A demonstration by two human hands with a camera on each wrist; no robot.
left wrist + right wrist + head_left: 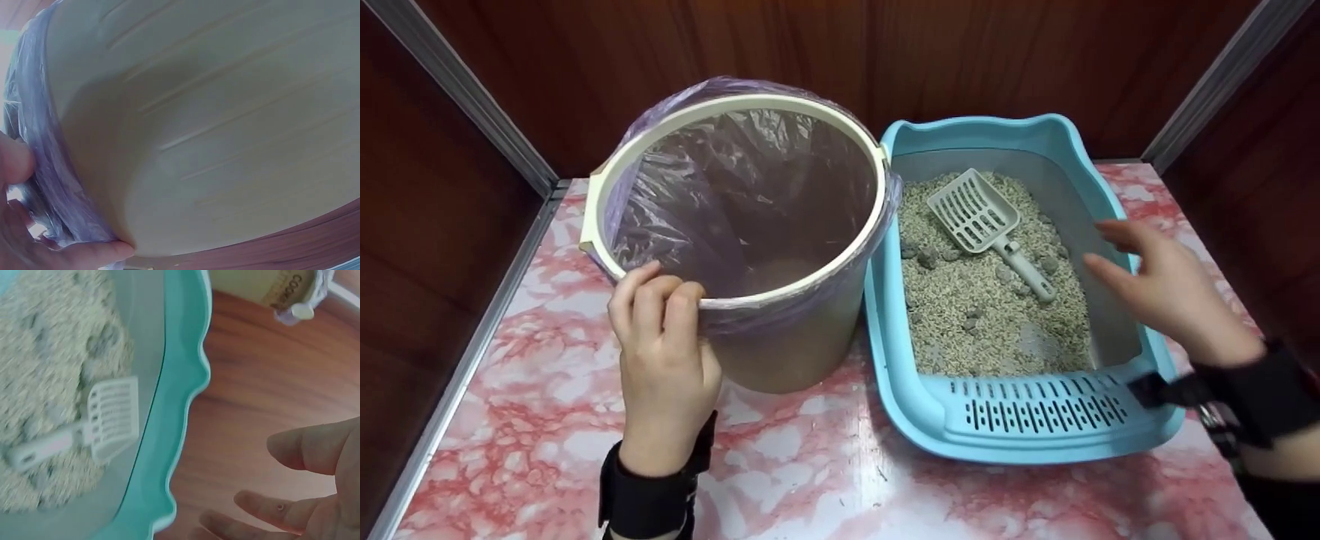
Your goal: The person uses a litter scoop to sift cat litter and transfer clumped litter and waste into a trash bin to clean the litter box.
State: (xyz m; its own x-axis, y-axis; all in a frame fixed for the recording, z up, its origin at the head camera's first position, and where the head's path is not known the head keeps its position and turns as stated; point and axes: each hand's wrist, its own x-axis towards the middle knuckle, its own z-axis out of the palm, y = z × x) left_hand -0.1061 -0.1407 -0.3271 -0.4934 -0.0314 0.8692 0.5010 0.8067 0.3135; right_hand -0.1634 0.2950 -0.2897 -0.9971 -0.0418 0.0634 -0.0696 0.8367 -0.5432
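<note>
A person's left hand [664, 352] curls its fingers over the near rim of a cream bin [787, 337], grip clamped on rim and on the purple liner bag [720, 195] folded over it; the left wrist view shows thumb and fingertips pressed into the crinkled plastic against the bin's ribbed wall. The bin stands upright on a pink-and-white marbled desk [547, 420], touching or just beside the left wall of a light-blue litter tray [930, 420] (contact can't be told for sure). The right hand [1166, 292] hovers over the tray's right edge w/ fingers straight and spread, holding nothing, pointing toward a white slotted scoop [986, 229]. The scoop lies on the grey-beige litter [990, 322] approx. mid-tray, blade toward the far wall, handle toward the hand but apart from it. Darker clumps sit in the litter near the scoop. Black wrist straps on both arms. Dark wood panels w/ metal trim close in the desk behind and at both sides.
</note>
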